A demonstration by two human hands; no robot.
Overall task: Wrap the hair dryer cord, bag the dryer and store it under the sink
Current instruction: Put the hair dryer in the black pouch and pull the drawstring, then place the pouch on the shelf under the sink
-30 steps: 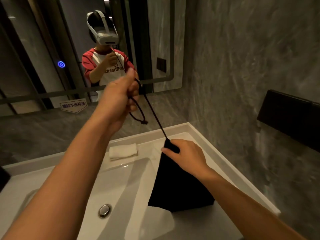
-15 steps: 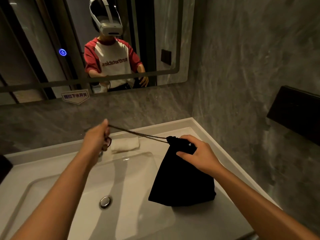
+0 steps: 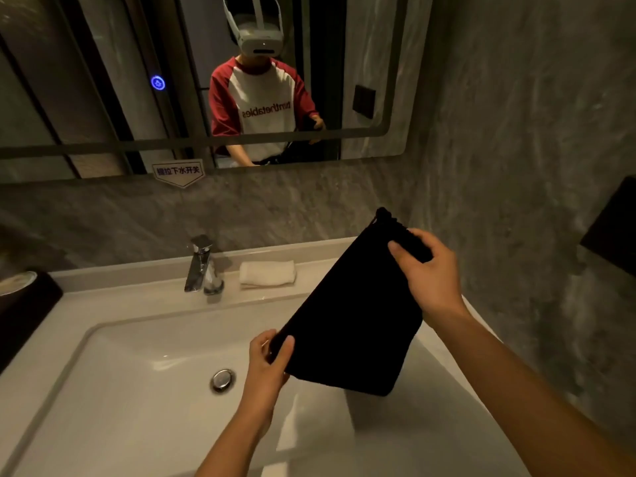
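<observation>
bagged dryer held over sink, both hands.
right hand [image 3: 430,280] grip pinches black bag [image 3: 351,325] by its cinched neck; left hand [image 3: 270,361] grip pinches the bottom corner, likely steadying it.

The black bag [image 3: 354,325] hides its contents; the dark container [image 3: 24,315] is cropped.

White basin [image 3: 113,390], dim warm light. Behind it: chrome faucet [image 3: 199,266], folded white towel [image 3: 267,273], grey marble wall [image 3: 309,208], mirror [image 3: 86,80] above.
</observation>
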